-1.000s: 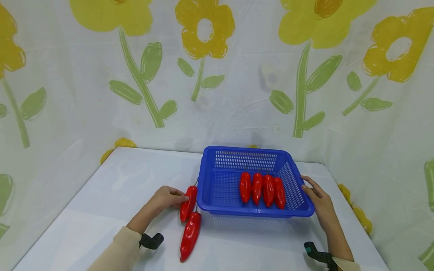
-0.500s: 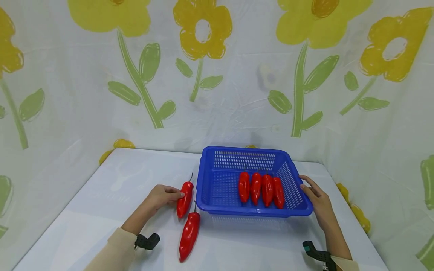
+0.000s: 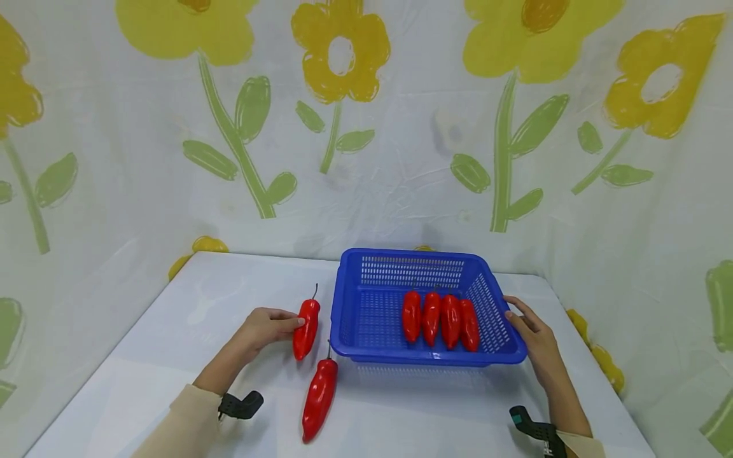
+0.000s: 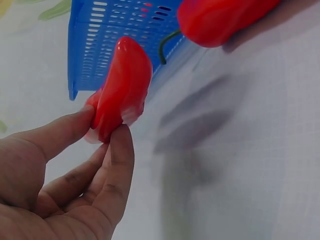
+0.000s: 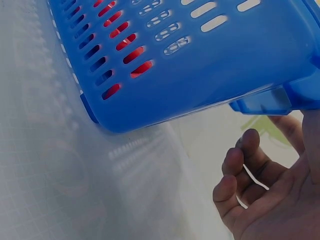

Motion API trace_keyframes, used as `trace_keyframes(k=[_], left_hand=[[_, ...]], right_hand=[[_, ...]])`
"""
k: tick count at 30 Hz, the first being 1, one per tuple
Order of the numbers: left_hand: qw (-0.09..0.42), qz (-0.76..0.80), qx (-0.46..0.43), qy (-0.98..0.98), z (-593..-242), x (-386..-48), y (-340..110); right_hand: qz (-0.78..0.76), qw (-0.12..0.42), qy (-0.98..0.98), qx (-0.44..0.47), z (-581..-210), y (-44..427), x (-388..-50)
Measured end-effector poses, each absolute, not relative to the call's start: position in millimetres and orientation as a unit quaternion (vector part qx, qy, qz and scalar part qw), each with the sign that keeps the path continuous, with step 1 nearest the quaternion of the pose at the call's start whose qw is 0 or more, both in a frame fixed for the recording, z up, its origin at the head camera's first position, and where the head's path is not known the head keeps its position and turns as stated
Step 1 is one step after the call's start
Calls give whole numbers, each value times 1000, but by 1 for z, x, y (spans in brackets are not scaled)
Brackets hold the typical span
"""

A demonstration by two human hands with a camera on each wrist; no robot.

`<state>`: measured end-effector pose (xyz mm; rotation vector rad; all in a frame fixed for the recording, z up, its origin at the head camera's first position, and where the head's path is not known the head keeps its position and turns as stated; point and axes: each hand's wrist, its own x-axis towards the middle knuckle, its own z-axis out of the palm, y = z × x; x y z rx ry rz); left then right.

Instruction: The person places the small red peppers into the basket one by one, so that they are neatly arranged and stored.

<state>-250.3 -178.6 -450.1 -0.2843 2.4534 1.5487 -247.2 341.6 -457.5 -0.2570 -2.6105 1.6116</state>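
Note:
My left hand (image 3: 266, 327) pinches a shiny red chili pepper (image 3: 308, 331) between thumb and fingers, its thin stem pointing up and away. In the left wrist view this pepper (image 4: 125, 82) is held above the white surface. Nearer me, a second red chili pepper (image 3: 321, 401) lies on the table, its stem close to the basket's front left corner. Several more peppers (image 3: 432, 318) lie side by side in the right half of the blue plastic basket (image 3: 401, 356). On the basket's right rim, my right hand (image 3: 538, 350) grips with thumb and forefinger; its other fingers (image 5: 232, 160) curl loosely below.
The white table (image 3: 240, 280) extends left of the basket and in front of it. A white curtain with yellow flowers (image 3: 401, 191) hangs close behind the basket and along both sides. Black wrist cameras (image 3: 243, 405) sit on both forearms.
My left hand has carried its pepper left, away from the basket's side and the other pepper. My right hand and the basket have stayed in place.

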Motion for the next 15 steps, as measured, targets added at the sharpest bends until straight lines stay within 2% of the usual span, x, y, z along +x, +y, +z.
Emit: trace_keyframes(k=[15], left_hand=[[107,559,-81,818,-434,-253,-177]], right_hand=[[519,29,-850,-86,-457,344,-248]])
